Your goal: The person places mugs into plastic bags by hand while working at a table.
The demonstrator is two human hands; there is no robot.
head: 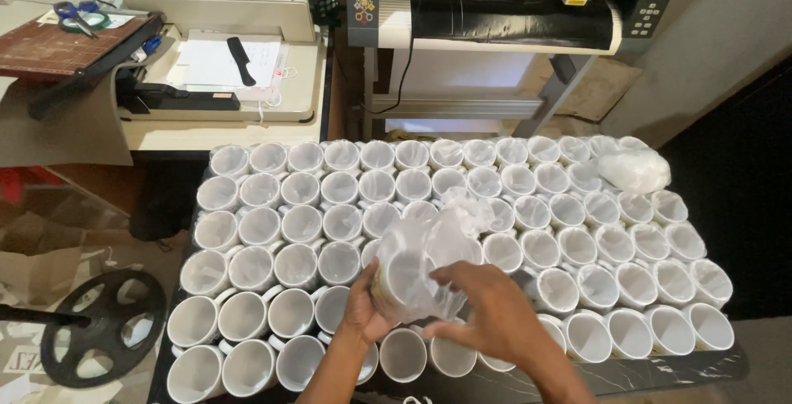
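Both hands, left [363, 309] and right [483, 313], grip a clear-plastic-wrapped mug [408, 276] above rows of white ceramic mugs [577, 247] covering the tabletop [660, 375].

Two bare forearms, left hand [360, 309] and right hand [487, 309], no sleeves, rings or wristwear showing.

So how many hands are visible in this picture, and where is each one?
2. The left hand grips the side of a plastic-wrapped mug; the right hand is on its wrapping.
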